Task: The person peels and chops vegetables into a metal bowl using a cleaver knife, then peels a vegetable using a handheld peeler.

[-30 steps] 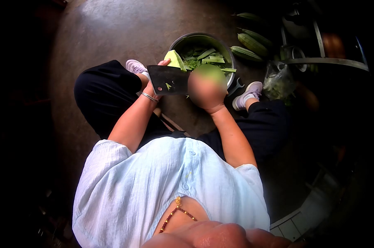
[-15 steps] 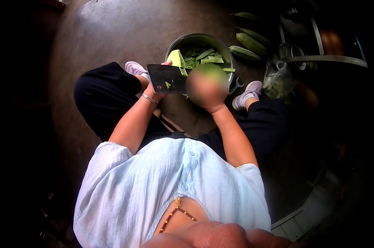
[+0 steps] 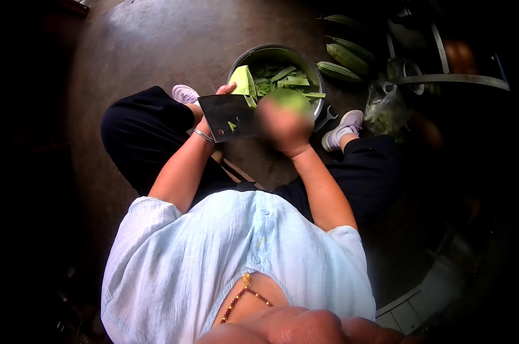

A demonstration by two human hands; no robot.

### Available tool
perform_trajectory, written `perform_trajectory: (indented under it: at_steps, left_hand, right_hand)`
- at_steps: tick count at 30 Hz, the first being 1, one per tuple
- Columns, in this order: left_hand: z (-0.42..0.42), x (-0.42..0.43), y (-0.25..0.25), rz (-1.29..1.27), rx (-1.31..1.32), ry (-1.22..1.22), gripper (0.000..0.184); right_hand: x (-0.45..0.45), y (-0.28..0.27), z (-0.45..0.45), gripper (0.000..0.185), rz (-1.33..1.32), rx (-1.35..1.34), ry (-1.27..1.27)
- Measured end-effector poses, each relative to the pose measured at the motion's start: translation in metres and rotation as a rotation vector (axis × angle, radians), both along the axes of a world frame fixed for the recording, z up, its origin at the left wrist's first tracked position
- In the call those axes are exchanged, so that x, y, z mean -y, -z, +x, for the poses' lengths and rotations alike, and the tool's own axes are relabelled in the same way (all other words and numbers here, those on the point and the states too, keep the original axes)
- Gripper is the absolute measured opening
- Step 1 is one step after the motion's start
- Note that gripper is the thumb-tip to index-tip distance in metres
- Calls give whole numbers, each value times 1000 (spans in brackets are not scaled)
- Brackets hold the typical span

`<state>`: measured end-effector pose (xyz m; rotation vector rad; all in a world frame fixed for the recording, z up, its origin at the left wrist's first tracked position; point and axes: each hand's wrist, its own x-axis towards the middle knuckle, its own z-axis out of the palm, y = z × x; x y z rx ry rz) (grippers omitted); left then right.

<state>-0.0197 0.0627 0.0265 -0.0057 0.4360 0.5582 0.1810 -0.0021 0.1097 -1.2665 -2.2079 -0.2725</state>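
The left hand [image 3: 227, 89] holds a pale gourd [image 3: 243, 80] in its fingers; the right hand [image 3: 285, 123], beside the cleaver [image 3: 222, 112], is blurred, so its grip cannot be told. Beyond the fingers, the bowl [image 3: 298, 58] already has cut pieces [image 3: 282, 74]; farther right, whole gourds [image 3: 347, 59] look uncut.

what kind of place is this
Probably a kitchen or home food-prep area, though the dark edges hide much: a metal bowl holding cut green pieces, a cleaver, and whole ridged vegetables on the bare floor.
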Motion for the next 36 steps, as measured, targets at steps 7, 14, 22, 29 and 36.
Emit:
perform_trajectory:
  at_steps: [7, 14, 22, 29, 36]
  left_hand:
    - [12, 21, -11, 65, -3, -312, 34]
    - [3, 5, -29, 121, 206, -10, 34]
    - [20, 24, -20, 203, -123, -206, 36]
    - [10, 29, 2, 212, -74, -228, 39]
    - [16, 28, -38, 173, -176, -11, 49]
  right_hand:
    - [-5, 11, 5, 16, -128, -39, 59]
    - [-6, 11, 1, 11, 0, -27, 54]
    - [-14, 26, 18, 15, -93, -73, 114]
    - [-10, 10, 6, 12, -45, 18, 133]
    - [-17, 64, 58, 28, -974, -200, 408]
